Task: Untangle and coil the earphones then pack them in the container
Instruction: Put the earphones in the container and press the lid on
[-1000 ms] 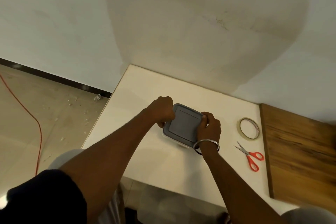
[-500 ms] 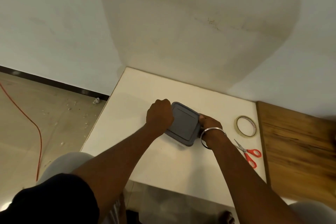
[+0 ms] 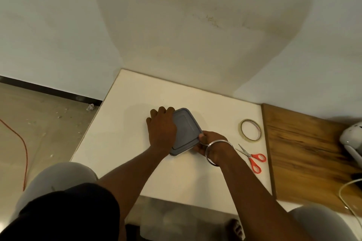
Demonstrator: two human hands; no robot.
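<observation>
Your left hand (image 3: 161, 127) lies palm down over the left part of the grey lid (image 3: 187, 130), and its fingers (image 3: 156, 112) bend down past the edge of the container (image 3: 176, 152), curled round that side. Their tips are hidden, so you cannot tell how firmly they grip.

Your right hand (image 3: 210, 143) holds the container's right corner. The thumb presses on the lid's rim and the other fingers wrap the side below it. A metal bangle (image 3: 219, 144) sits on that wrist.

The container stands on the white bench (image 3: 127, 143), near its middle, with the lid seated on top. The earphones cannot be seen, because the lid hides the inside.

To the right of the container, apart from it, lie a roll of clear tape (image 3: 249, 130) and red-handled scissors (image 3: 252, 157), both on the bench. A wooden board (image 3: 305, 152) lies just beyond them. An orange cable (image 3: 24, 143) runs over the floor at the left.
</observation>
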